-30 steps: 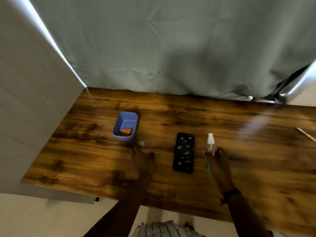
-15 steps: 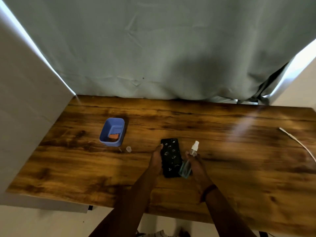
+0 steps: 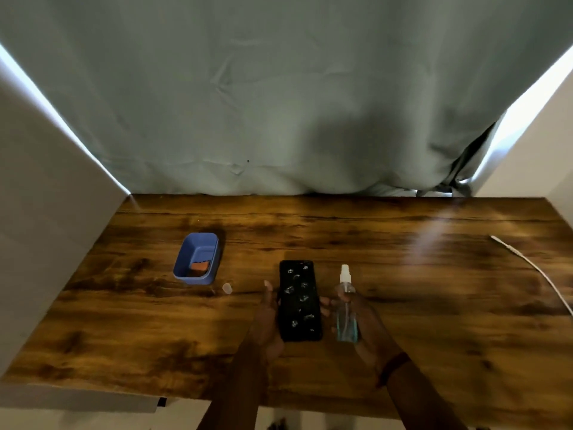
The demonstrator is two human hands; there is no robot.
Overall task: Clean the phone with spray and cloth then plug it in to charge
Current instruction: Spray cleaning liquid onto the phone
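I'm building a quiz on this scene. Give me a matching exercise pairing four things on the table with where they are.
1. phone
2. spray bottle
3. orange cloth
4. white cable

a. inside the blue tub
b. in the right hand
c. far right of the table
d. held by the left hand

Pairs: 1-d, 2-b, 3-a, 4-c

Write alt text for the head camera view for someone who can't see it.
A left hand holds a black smudged phone while the right hand grips a clear spray bottle above a dark wooden table; a blue plastic tub sits left.
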